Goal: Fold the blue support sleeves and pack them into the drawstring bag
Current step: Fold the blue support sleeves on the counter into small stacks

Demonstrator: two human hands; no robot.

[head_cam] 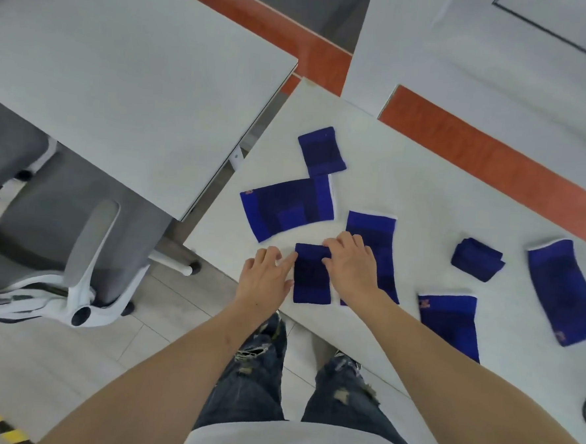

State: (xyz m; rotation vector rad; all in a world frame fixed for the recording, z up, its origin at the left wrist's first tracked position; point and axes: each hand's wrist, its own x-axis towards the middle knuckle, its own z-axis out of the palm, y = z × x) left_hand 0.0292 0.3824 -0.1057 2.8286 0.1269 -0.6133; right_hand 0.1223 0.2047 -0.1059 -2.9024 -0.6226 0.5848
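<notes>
A white table [424,182] carries several blue sleeves: a wide flat sleeve [285,207] near its left edge with a small square sleeve [321,151] touching its far corner, a long sleeve [379,241] beside the hands, two more sleeves [448,324] [565,290] toward the near right edge, and a folded bundle [476,258] between them. At the near edge lies a small folded sleeve [312,274]. The right hand [349,259] grips its far edge with curled fingers, while the left hand [264,275] rests just beside its left edge, loose fingers open, one fingertip touching the cloth.
</notes>
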